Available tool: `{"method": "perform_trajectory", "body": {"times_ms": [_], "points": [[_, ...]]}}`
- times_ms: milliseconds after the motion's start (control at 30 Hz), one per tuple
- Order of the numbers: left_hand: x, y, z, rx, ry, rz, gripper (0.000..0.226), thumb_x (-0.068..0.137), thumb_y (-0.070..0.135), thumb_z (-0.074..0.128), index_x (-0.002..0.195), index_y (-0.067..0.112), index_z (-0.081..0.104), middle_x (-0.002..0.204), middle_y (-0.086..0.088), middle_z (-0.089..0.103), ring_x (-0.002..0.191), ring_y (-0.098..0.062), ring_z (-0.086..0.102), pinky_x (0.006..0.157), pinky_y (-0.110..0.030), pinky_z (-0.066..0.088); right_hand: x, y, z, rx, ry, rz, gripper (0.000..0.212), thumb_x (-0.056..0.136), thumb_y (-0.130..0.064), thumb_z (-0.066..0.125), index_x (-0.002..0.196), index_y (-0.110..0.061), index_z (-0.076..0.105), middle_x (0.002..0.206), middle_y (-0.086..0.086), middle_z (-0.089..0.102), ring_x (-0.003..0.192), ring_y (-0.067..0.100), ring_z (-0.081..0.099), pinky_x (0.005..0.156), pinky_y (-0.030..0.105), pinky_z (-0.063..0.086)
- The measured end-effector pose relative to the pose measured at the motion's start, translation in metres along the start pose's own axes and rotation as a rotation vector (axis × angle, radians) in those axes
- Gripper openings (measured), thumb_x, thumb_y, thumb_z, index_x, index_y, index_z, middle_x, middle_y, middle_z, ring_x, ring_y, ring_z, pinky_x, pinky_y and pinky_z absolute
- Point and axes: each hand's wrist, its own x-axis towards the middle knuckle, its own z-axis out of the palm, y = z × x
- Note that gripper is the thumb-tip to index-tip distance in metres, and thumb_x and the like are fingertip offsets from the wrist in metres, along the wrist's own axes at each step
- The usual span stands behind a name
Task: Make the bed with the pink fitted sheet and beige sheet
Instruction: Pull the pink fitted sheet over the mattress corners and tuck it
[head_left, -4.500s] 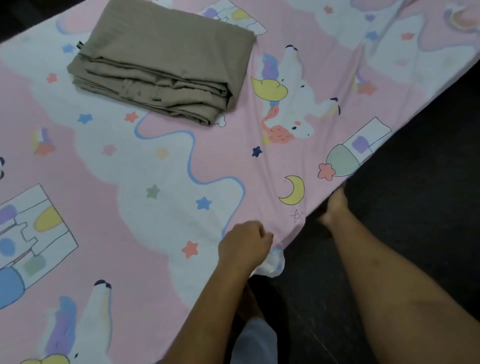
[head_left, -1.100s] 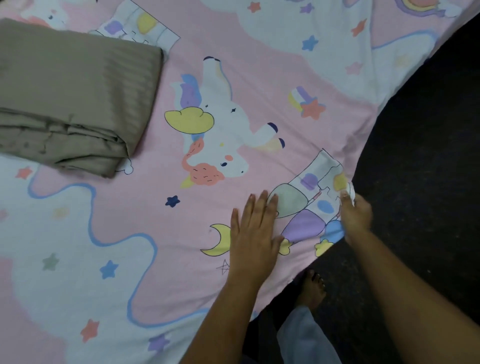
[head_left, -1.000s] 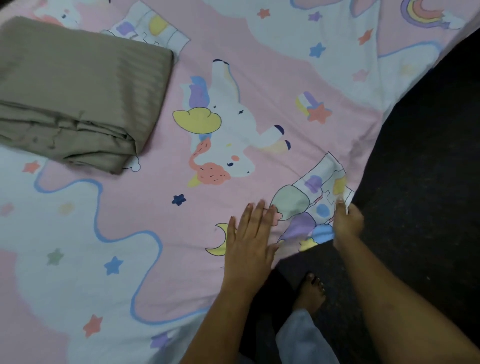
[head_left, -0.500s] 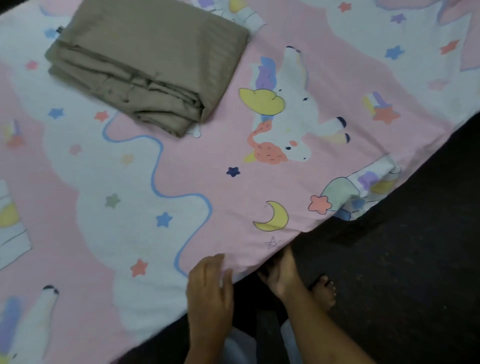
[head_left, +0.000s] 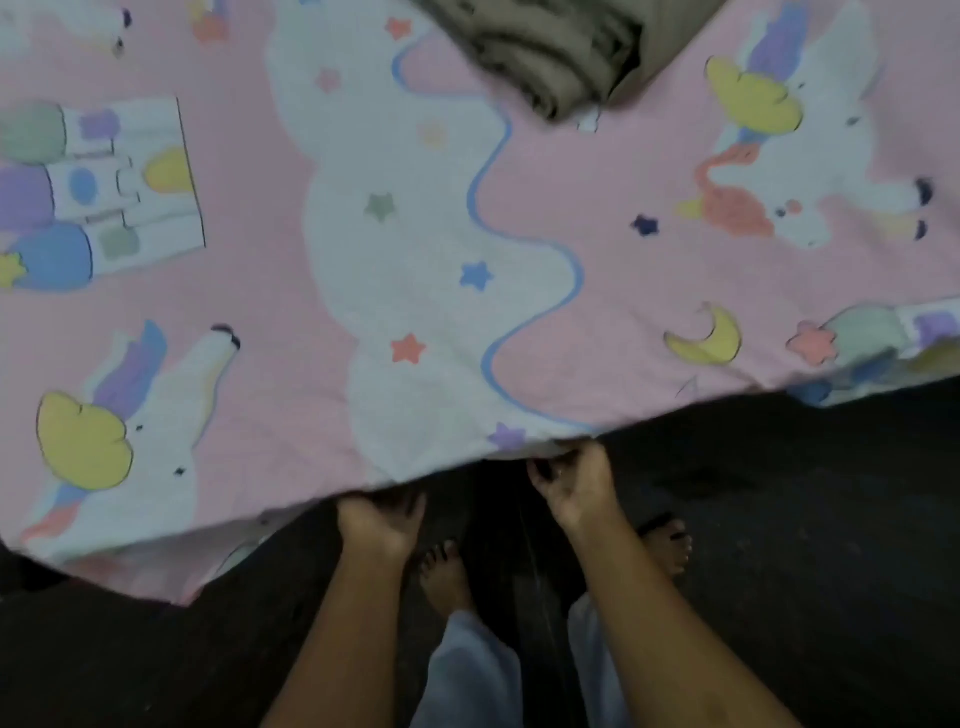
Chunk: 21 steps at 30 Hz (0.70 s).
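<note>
The pink fitted sheet (head_left: 270, 322), printed with unicorns, stars and clouds, lies spread over the bed and fills the upper part of the view. Its near edge runs diagonally from lower left to right. My left hand (head_left: 379, 522) reaches under that edge, fingers curled around the hem. My right hand (head_left: 574, 483) grips the edge a little to the right, fingers closed on the fabric. The folded beige sheet (head_left: 561, 47) rests on the pink sheet at the top, partly cut off by the frame.
Dark floor (head_left: 805, 545) lies below and to the right of the bed. My bare feet (head_left: 447, 577) and pale trouser legs stand close to the bed's edge, between my arms.
The view has swung left along the bed's edge. My left hand went from lying flat near the edge to gripping under the hem. Both hands now hold the edge farther left than before.
</note>
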Motion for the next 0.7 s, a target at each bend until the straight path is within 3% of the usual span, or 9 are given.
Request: {"method": "perform_trajectory", "body": {"times_ms": [133,267,367,500,600,667,700], "points": [[0.016,0.026,-0.007,-0.246,-0.115,0.062,0.044,0.096,0.037,0.034,0.131,0.02,0.055,0.127,-0.01,0.061,0.116,-0.031,0.056,0.093,-0.044,0.047,-0.007,0.041,0.01,-0.047,-0.003,0.012,0.047,0.081,-0.001,0.046,0.122,-0.024,0.05,0.098,0.005,0.057,0.086,0.02,0.056,0.067,0.034,0.046],[0.021,0.05,-0.034,-0.301,-0.105,0.134,0.038,0.096,0.035,0.038,0.121,0.018,0.061,0.114,-0.011,0.065,0.103,-0.032,0.06,0.091,-0.044,0.048,-0.012,0.058,0.033,-0.272,0.088,0.045,0.036,0.077,0.006,0.041,0.104,-0.016,0.053,0.09,0.005,0.054,0.079,0.021,0.052,0.058,0.03,0.042],[0.024,0.061,-0.047,-0.225,-0.051,0.137,0.024,0.094,0.023,0.039,0.094,0.018,0.062,0.092,-0.007,0.061,0.084,-0.026,0.057,0.085,-0.038,0.049,-0.016,0.059,0.035,-0.484,0.156,0.051,0.026,0.069,0.007,0.036,0.08,-0.013,0.048,0.081,0.004,0.048,0.072,0.021,0.048,0.052,0.026,0.036],[0.042,0.062,-0.061,0.019,0.014,0.106,0.02,0.092,0.003,0.04,0.098,0.013,0.056,0.084,0.0,0.055,0.068,-0.013,0.059,0.061,-0.023,0.051,-0.008,0.056,0.022,-0.622,0.254,-0.048,0.024,0.064,0.013,0.037,0.074,-0.004,0.052,0.083,0.013,0.055,0.079,0.029,0.054,0.058,0.026,0.043],[0.047,0.053,-0.075,0.135,0.303,0.115,0.043,0.08,-0.012,0.044,0.12,0.005,0.05,0.102,-0.01,0.053,0.091,-0.026,0.055,0.076,-0.035,0.051,-0.006,0.053,0.026,-0.727,0.307,-0.127,0.017,0.073,0.011,0.04,0.073,-0.001,0.052,0.078,0.014,0.054,0.067,0.026,0.052,0.054,0.026,0.041],[0.046,0.044,-0.088,0.222,0.441,0.109,0.047,0.077,-0.015,0.042,0.119,0.004,0.051,0.103,-0.013,0.049,0.094,-0.028,0.049,0.074,-0.032,0.047,0.0,0.054,0.03,-0.8,0.333,-0.124,0.014,0.084,0.006,0.043,0.087,0.001,0.055,0.078,0.013,0.053,0.064,0.021,0.049,0.057,0.027,0.042],[0.047,0.04,-0.092,0.252,0.453,0.111,0.049,0.077,-0.016,0.041,0.121,0.001,0.052,0.103,-0.013,0.049,0.094,-0.028,0.048,0.076,-0.031,0.045,0.005,0.054,0.031,-0.824,0.336,-0.106,0.016,0.089,0.002,0.045,0.101,0.002,0.056,0.086,0.013,0.056,0.071,0.022,0.05,0.067,0.025,0.042]]}}
